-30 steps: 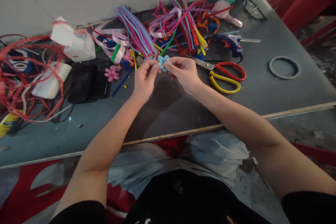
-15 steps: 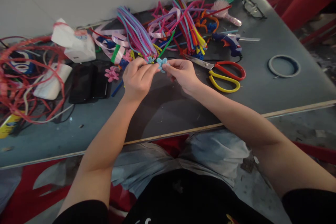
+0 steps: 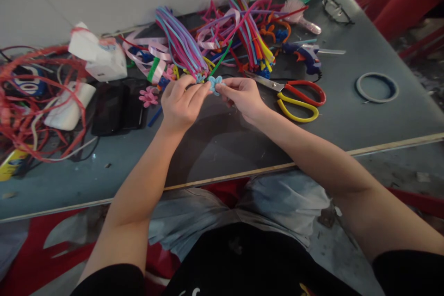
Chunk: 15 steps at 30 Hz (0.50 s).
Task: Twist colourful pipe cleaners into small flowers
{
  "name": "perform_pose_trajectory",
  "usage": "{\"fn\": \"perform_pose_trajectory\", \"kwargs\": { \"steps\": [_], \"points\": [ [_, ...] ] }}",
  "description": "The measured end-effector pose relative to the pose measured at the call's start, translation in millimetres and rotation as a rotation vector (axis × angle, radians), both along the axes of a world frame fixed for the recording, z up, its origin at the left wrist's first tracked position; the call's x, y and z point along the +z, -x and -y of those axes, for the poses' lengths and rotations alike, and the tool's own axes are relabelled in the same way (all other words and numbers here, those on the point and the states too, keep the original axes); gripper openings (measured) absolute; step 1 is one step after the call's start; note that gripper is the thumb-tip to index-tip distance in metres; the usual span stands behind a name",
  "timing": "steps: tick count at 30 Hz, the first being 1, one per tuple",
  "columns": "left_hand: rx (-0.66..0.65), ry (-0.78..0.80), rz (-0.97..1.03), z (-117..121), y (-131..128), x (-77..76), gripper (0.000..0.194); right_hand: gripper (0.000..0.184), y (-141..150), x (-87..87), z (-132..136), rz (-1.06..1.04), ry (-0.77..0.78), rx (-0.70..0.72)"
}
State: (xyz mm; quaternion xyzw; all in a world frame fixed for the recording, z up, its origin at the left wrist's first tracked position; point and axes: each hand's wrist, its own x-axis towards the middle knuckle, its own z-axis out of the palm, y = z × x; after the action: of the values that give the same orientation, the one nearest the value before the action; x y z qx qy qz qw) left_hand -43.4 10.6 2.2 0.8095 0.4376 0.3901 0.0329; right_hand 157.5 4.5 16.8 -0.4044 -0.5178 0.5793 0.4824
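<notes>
A light blue pipe-cleaner flower (image 3: 215, 84) is pinched between my two hands, just above the dark table. My left hand (image 3: 182, 101) grips it from the left with thumb and forefinger. From the right, my right hand (image 3: 243, 96) presses thumb and fingers on its petals. Behind my hands lie a bundle of purple, blue and pink pipe cleaners (image 3: 180, 39) and a second bundle of several colours (image 3: 251, 39). To the left of my left hand rests a pink pipe-cleaner flower (image 3: 149, 96). Scissors (image 3: 301, 97) with red and yellow handles lie right of my right hand.
A glue gun (image 3: 305, 55), a hairbrush (image 3: 300, 16), glasses (image 3: 336, 10) and a grey ring-shaped roll (image 3: 377, 88) lie to the right. Two dark phones (image 3: 108, 108), a white tissue pack (image 3: 106, 64) and tangled red strapping (image 3: 21, 115) lie left. The table edge (image 3: 229, 176) runs before me.
The petals of the blue flower have shifted slightly between my fingers. Both hands keep their grip in nearly the same place.
</notes>
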Motion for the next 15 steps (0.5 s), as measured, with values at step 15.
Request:
{"fn": "perform_pose_trajectory", "kwargs": {
  "steps": [15],
  "points": [
    [0.033, 0.058, 0.088, 0.9, -10.2, 4.0, 0.034, 0.04, 2.0, -0.5, -1.0, -0.006, 0.054, -0.015]
  ]
}}
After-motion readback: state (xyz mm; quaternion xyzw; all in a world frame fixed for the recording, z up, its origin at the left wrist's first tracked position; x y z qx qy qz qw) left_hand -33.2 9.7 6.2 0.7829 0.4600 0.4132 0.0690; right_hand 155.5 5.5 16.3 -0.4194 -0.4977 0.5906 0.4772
